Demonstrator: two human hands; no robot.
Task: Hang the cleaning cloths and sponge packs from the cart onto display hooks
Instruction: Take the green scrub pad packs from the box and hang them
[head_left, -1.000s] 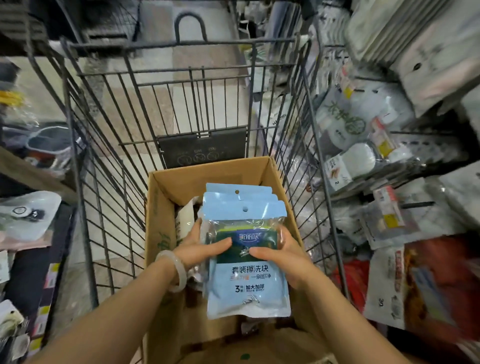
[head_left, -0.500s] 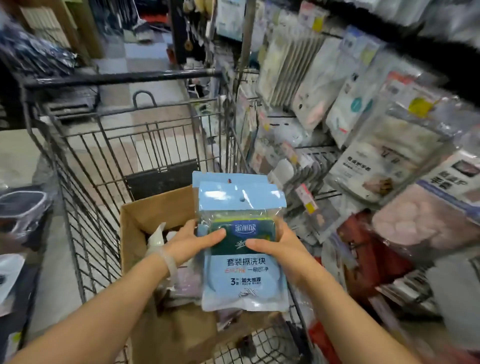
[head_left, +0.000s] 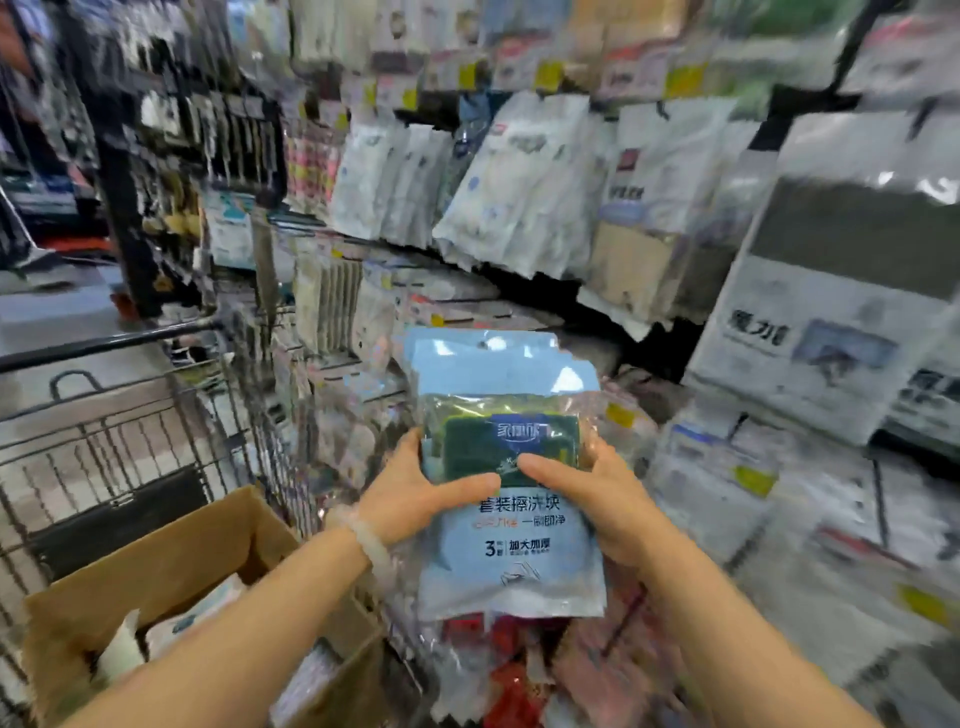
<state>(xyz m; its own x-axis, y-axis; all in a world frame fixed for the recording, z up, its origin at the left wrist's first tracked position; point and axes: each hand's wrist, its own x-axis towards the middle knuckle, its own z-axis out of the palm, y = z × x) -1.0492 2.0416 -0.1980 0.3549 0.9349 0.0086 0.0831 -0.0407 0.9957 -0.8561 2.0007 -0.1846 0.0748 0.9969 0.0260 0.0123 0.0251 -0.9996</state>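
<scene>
Both hands hold a stack of sponge packs (head_left: 511, 519) upright between cart and shelves. The left hand (head_left: 415, 499) grips its left edge, thumb across the front; the right hand (head_left: 592, 499) grips the right edge likewise, fingers curled behind. The front label reads "3" and Chinese text on pale blue over a dark green sponge. How many packs are stacked cannot be told. Lower left, a cardboard box (head_left: 171, 566) sits in the wire cart (head_left: 130, 426). Beyond, blurred hanging packets (head_left: 519, 182) crowd the display.

Motion blur smears the hanging packets (head_left: 519, 176) — their labels unreadable — and the sponge packs (head_left: 511, 467) hide both hands' fingers.
</scene>
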